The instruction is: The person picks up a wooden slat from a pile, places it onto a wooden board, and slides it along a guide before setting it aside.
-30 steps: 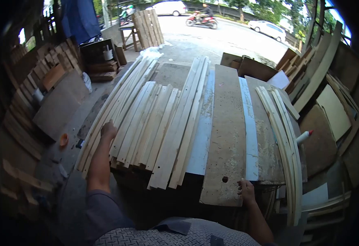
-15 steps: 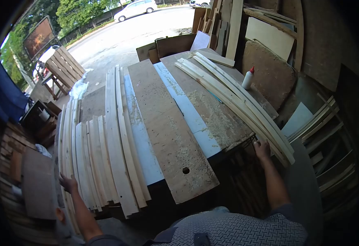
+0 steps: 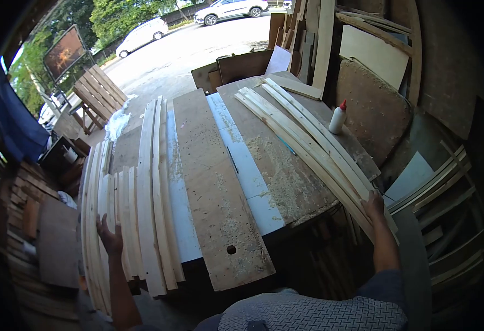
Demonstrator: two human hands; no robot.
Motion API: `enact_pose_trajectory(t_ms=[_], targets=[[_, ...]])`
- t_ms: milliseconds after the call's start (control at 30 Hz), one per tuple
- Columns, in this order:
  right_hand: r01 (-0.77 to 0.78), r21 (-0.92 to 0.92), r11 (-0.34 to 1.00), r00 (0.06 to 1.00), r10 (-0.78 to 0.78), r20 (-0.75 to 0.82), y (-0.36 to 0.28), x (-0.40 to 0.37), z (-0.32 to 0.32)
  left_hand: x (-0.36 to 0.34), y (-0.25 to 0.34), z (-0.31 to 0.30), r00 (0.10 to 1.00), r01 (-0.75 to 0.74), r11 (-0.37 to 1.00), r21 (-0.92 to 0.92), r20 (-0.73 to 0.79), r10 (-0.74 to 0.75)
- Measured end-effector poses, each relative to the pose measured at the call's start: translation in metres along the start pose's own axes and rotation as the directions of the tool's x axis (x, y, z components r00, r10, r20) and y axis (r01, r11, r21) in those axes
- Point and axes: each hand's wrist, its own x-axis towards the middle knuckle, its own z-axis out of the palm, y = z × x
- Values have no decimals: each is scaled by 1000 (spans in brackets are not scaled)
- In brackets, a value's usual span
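My left hand is open, fingers apart, over the row of short wooden strips on the left of the worktable. Longer pale strips lie along the outer left edge beside it. On the right, my right hand is closed on the near end of a wooden strip, one of several long ones lying at a slant. A wide, worn board with a round hole near its front end runs down the middle, sawdust scattered over it.
A white glue bottle with a red cap stands right of the slanted strips. A thin dark pencil-like stick lies beside the wide board. Boards and offcuts lean at the right. Cars are on the road beyond.
My right hand has moved right, from beside the slanted strips onto their near end. My left hand has shifted inward from the outer strips to the short ones. The view has tilted slightly.
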Motion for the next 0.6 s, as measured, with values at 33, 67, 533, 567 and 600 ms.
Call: enact_pose_trajectory(t_ms=[33,67,533,567,600], targets=[[-9,90,996,1000,10,-5,2,0,-4,-1,17,6,999,-49,998,-45,7,49],[-16,177,984,1000,18,-11,3,0,-11,-2,34,12,995,-94,991,-91,11,95],[-367,906,212,829,-366,422,-143,-226,-82,-98,332,124,745,-263,651,-712,279,606],[-424,893,154,791,-416,448,-152,-239,-78,-112,358,134,700,-301,617,-727,272,661],[-485,855,185,735,-444,513,-171,-260,-74,-127,371,138,660,-322,586,-744,267,702]])
